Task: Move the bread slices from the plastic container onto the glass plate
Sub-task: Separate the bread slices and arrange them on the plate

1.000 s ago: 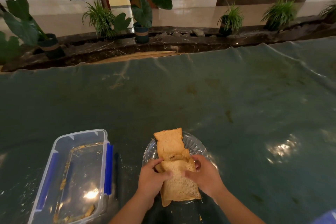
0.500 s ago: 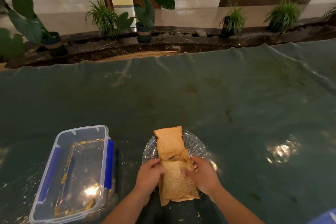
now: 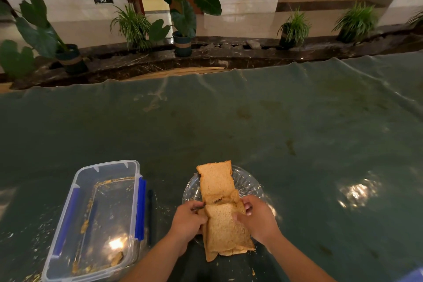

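Observation:
A round glass plate sits on the table near the front edge. One brown bread slice lies across its far half. A small stack of bread slices covers its near half and overhangs the near rim. My left hand grips the stack's left edge and my right hand grips its right edge. The clear plastic container with blue clips stands to the left; it holds only crumbs and a small bread scrap.
The table is covered with a wrinkled green plastic sheet, with crumbs scattered around the container. A dark pen-like stick lies between container and plate. Potted plants line a dark stone ledge beyond the far edge.
Both hands have stayed on the near stack of slices, shifting it slightly on the plate. The far slice and the container have not moved.

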